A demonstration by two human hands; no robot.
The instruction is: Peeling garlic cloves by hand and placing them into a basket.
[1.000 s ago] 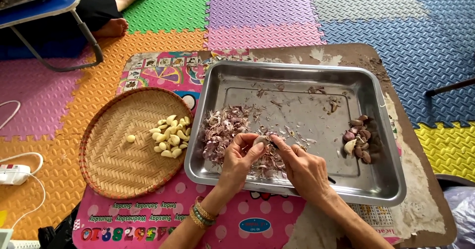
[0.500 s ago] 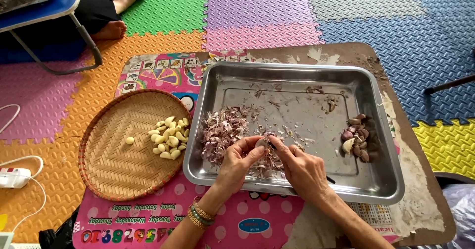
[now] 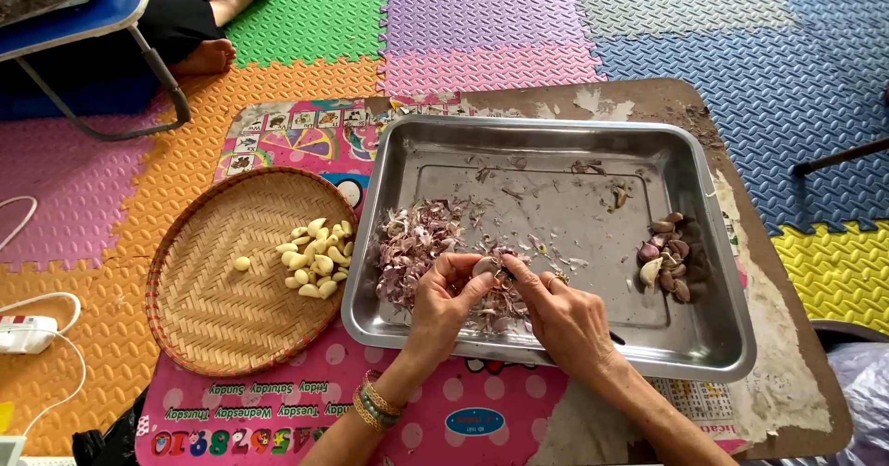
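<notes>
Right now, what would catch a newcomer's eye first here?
Both hands meet over the shiny rectangular metal tray at centre: the left hand and right hand pinch one pale garlic clove above a heap of purple papery skins. To the left, a round woven basket holds peeled yellowish cloves.

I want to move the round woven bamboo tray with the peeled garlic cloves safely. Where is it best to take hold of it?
Probably grip the round woven bamboo tray by its raised rim on the left and near edges, coming from the left. The peeled garlic cloves lie toward its right side, and there the rim sits close beside the steel baking tray, leaving little finger room. Keep it level.
</notes>
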